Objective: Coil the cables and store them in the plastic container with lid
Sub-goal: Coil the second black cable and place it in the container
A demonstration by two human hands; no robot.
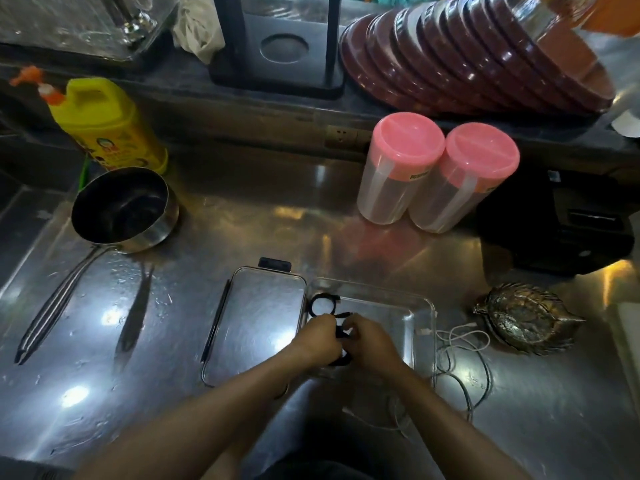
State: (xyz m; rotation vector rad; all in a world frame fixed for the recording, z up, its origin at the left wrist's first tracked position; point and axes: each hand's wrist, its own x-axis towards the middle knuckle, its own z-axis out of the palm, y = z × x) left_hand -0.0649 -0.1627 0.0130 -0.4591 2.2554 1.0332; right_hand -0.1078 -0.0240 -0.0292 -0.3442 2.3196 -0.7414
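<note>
A clear plastic container (420, 308) stands open on the steel counter, with its clear lid (256, 317) lying flat to its left. My left hand (320, 337) and my right hand (369, 341) meet over the container's near left part, both closed on a black cable (341, 336). One small black loop (323, 304) rests inside the container's far left corner; whether it belongs to the held cable I cannot tell. A white cable (462, 337) and a thin grey cable (464, 386) lie loose on the counter just right of the container.
A steel saucepan (121, 209) with a long handle sits at left, a yellow bottle (107, 123) behind it. Two pink-lidded jars (433, 174) stand at the back, a black appliance (554, 223) and a metal leaf dish (526, 317) at right. Brown plates (467, 53) are stacked on the shelf.
</note>
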